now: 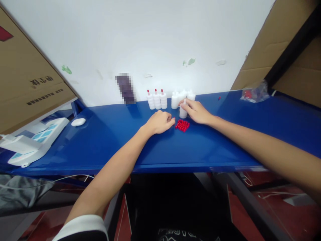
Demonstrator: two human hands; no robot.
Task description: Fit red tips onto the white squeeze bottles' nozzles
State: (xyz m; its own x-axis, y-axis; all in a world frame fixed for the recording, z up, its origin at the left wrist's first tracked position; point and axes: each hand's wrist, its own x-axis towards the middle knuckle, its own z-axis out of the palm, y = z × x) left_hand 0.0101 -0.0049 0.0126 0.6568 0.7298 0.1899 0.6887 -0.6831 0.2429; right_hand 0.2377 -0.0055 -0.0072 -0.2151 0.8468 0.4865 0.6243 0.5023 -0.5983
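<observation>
Between the fingers of my right hand [195,111] stands a small white squeeze bottle [183,113] with a narrow pointed tip, upright on the table. My left hand [160,122] is closed just left of a pile of small red caps [183,125], with a bit of red showing at its pinched fingertips. Behind my left hand, three white bottles with red caps [156,100] stand in a row. Several uncapped white bottles [175,100] are grouped behind my right hand, which partly hides them.
The blue table [105,134] runs against a white wall. On its left lie a power strip [42,140] with a plug and a white oval object [78,122]. A clear plastic bag [255,93] with red pieces sits at the back right, near a lone red piece [219,98].
</observation>
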